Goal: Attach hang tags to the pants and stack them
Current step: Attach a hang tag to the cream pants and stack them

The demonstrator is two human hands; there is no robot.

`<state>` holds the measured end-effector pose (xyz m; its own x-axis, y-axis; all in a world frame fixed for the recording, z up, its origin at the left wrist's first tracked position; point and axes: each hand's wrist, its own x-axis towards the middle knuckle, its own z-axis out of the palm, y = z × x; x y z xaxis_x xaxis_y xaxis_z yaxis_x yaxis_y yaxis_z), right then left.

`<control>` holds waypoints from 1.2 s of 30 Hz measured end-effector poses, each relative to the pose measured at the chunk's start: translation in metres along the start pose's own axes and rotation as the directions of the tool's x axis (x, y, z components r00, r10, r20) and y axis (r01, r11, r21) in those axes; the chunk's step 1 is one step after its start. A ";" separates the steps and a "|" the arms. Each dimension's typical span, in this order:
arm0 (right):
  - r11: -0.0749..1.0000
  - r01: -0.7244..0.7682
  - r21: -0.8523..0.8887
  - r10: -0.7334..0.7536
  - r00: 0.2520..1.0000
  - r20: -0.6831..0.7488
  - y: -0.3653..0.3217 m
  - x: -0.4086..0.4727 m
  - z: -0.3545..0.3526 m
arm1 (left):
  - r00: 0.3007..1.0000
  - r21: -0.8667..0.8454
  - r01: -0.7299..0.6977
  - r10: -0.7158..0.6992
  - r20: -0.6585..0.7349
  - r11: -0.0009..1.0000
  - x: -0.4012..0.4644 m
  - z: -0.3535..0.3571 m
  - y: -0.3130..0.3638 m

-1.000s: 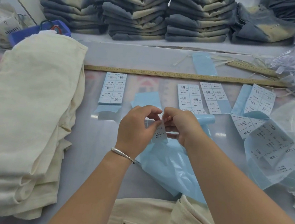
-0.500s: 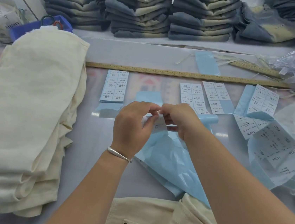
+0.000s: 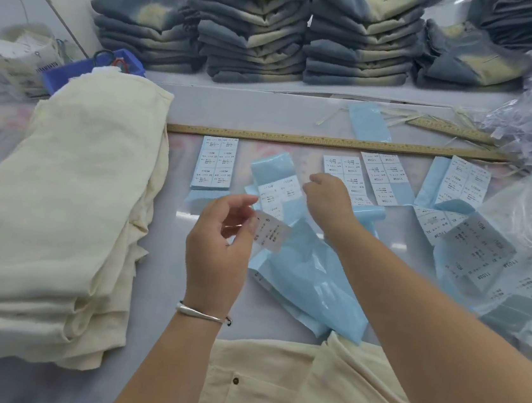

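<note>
Nearest, cream pants (image 3: 285, 395) are lying at the bench (image 3: 155, 288) edge. Above them, the left hand (image 3: 217, 249) is pinching a peeled sticker (image 3: 271, 232), while the right hand (image 3: 328, 196), fingers curled, is reaching over a sticker sheet (image 3: 280, 191); its grip cannot be told. Farther off, a blue bin (image 3: 73, 75) is holding scissors (image 3: 108, 58).

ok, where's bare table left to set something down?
Bare strip between the cream pants stack and the left hand, running down to the cream pants at the near edge. Another band beyond the wooden ruler, before the grey folded stacks. Right of centre is crowded: label sheets and blue backing paper.
</note>
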<state>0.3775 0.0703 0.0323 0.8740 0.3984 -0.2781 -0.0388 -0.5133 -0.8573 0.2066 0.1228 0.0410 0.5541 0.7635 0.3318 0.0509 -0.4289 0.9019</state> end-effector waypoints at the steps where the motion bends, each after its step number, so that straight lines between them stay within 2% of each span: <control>1: 0.996 0.088 -0.015 -0.088 0.996 -0.011 0.003 -0.014 -0.007 | 0.997 -0.047 0.073 -0.073 0.018 0.996 -0.003 0.002 0.002; 3: 0.982 0.175 0.068 -0.173 0.984 -0.039 0.014 -0.042 -0.029 | 0.985 -0.109 0.164 -0.156 0.077 0.980 -0.012 0.008 0.011; 6: 0.938 0.193 0.288 -0.180 0.981 -0.073 0.043 -0.090 -0.069 | 0.956 -0.137 0.230 -0.197 0.219 0.964 -0.033 0.019 0.027; 8: 0.917 0.201 0.345 -0.163 0.977 -0.134 0.072 -0.123 -0.097 | 0.914 -0.142 0.287 -0.226 0.336 0.948 -0.052 0.031 0.035; 10: 0.913 0.203 0.354 -0.115 0.960 -0.254 0.109 -0.152 -0.123 | 0.846 -0.134 0.372 -0.276 0.455 0.919 -0.076 0.047 0.043; 12: 0.948 0.196 0.251 -0.066 0.892 -0.448 0.151 -0.172 -0.151 | 0.757 -0.125 0.489 -0.348 0.554 0.864 -0.102 0.065 0.051; 14: 0.991 0.129 0.024 -0.086 0.776 -0.625 0.187 -0.182 -0.183 | 0.695 -0.102 0.549 -0.384 0.608 0.830 -0.127 0.084 0.058; 16: 0.995 0.029 -0.100 -0.091 0.708 -0.700 0.215 -0.184 -0.213 | 0.671 -0.067 0.536 -0.377 0.638 0.841 -0.148 0.101 0.067; 18: 0.989 -0.038 -0.144 -0.079 0.686 -0.723 0.235 -0.180 -0.238 | 0.655 -0.048 0.520 -0.362 0.663 0.853 -0.164 0.116 0.076; 22: 0.969 -0.053 -0.241 -0.124 0.740 -0.661 0.250 -0.150 -0.273 | 0.626 -0.003 0.507 -0.366 0.688 0.862 -0.180 0.148 0.085; 27: 0.885 -0.028 -0.464 -0.185 0.895 -0.406 0.250 -0.080 -0.314 | 0.615 0.029 0.522 -0.400 0.680 0.853 -0.193 0.185 0.092; 30: 0.844 -0.041 -0.535 -0.181 0.918 -0.354 0.250 -0.040 -0.332 | 0.595 0.016 0.552 -0.407 0.693 0.834 -0.201 0.202 0.096; 34: 0.782 -0.111 -0.613 -0.048 0.970 -0.238 0.248 -0.004 -0.346 | 0.575 0.029 0.554 -0.408 0.709 0.832 -0.205 0.216 0.097; 36: 0.728 -0.099 -0.679 -0.070 0.974 -0.216 0.248 0.004 -0.348 | 0.569 0.051 0.543 -0.412 0.711 0.838 -0.203 0.221 0.096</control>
<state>0.5395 -0.3198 -0.0301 0.9585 0.2596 -0.1177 0.2144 -0.9287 -0.3025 0.2826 -0.1797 -0.0007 0.8856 0.2680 -0.3793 0.3856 0.0308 0.9222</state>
